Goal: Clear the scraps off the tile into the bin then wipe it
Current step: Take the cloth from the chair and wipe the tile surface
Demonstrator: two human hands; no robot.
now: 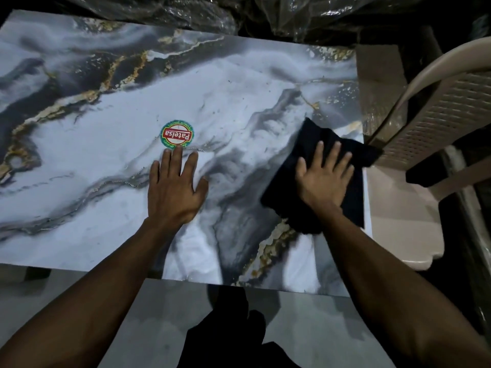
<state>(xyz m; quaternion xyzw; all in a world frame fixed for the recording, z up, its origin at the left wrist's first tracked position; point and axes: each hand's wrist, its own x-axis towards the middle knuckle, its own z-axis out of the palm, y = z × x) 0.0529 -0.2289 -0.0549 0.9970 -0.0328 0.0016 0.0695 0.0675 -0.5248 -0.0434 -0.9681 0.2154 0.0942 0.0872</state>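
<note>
A large marble-patterned tile (106, 181), grey, white and gold, lies flat in front of me with a round red and green sticker (177, 134) near its middle. My left hand (174, 187) rests flat on the tile just below the sticker, fingers spread, holding nothing. My right hand (322, 176) presses palm-down on a dark cloth (350, 197) at the tile's right edge. Fine specks of dirt (239, 128) dot the tile's centre. No bin is in view.
A beige plastic chair (435, 112) stands close to the tile's right side. A cardboard box (380, 67) sits at the back right. Crumpled clear plastic sheeting (239, 14) runs along the far edge. Grey floor (164, 314) lies below the near edge.
</note>
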